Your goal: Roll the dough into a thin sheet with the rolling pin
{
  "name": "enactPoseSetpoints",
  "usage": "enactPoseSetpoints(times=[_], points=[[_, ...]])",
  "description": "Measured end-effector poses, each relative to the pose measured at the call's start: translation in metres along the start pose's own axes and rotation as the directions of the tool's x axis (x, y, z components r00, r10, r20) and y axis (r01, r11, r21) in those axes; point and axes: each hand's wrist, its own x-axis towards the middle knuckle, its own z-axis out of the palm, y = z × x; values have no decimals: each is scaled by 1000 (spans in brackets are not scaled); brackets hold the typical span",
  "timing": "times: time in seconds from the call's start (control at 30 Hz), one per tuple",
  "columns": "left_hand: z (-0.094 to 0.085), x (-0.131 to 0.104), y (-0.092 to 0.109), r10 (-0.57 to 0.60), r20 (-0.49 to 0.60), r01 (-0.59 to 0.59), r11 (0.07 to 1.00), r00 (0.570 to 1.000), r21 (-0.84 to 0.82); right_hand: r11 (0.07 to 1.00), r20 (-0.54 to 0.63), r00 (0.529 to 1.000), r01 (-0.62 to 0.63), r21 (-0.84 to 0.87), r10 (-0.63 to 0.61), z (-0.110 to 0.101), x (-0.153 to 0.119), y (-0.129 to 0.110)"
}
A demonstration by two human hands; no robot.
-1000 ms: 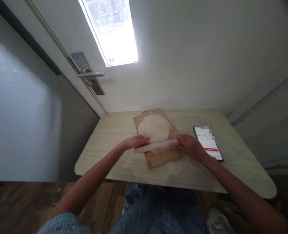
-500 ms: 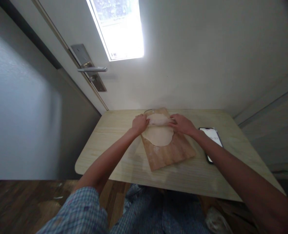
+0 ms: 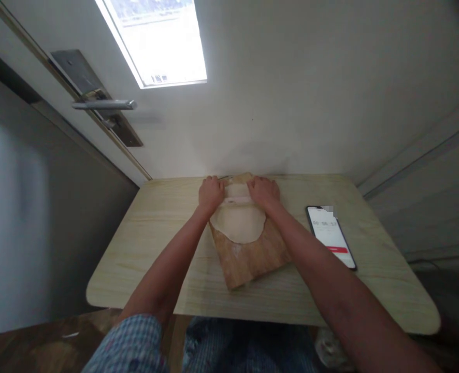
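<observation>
A flat, thin sheet of pale dough (image 3: 239, 224) lies on a wooden cutting board (image 3: 248, 261). Across its far part runs a light bar that looks like a rolling pin (image 3: 238, 200), with dough showing on both sides of it. My left hand (image 3: 211, 192) is closed over the bar's left end, and my right hand (image 3: 264, 191) over its right end. The fingers cover both ends, so the handles are hidden. The dough's near edge is rounded and slightly wavy.
The board rests on a pale wooden table (image 3: 163, 228) set against a white door with a metal handle (image 3: 105, 104) and a bright window (image 3: 163, 46). A phone with a timer on its screen (image 3: 330, 233) lies to the right, beside my right forearm.
The dough's far part was bunched up around the bar between my hands; now it lies flatter, with the bar pressed across it. My view has shifted closer and to the right.
</observation>
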Motion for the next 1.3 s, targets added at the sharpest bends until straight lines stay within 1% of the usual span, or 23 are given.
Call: enactPoseSetpoints(times=[0.07,0.17,0.23,0.33,0.43,0.5,0.6,0.87,1.07,1.17,1.3], points=[[3,1,0,-35,-35,35,999,999,0,1000,-35,999,-27,14,27,3,2,0],[5,6,-1,-110,43,110,994,993,-1,998,-45,998,-51,37,52,5,6,-1],[5,9,-3,-135,74,135,991,988,9,997,-27,997,-65,52,67,4,8,-1],[5,13,-3,-148,89,145,989,985,36,994,9,996,-88,59,88,4,8,-2],[4,14,-2,-178,118,170,983,977,75,989,70,990,-130,67,126,3,9,-3],[4,14,-1,-196,113,185,978,974,100,983,113,981,-169,74,160,3,10,-2],[2,13,0,-223,98,210,970,970,121,979,117,975,-196,63,188,2,11,-2],[1,9,3,-242,102,230,966,965,119,978,72,978,-199,59,194,6,12,-1],[4,10,3,-230,126,214,969,965,124,981,132,976,-184,58,176,7,13,1],[5,8,2,-211,103,198,973,972,117,986,121,980,-163,42,157,6,11,0],[5,5,2,-190,56,182,977,980,113,991,66,990,-129,20,127,5,6,-1]])
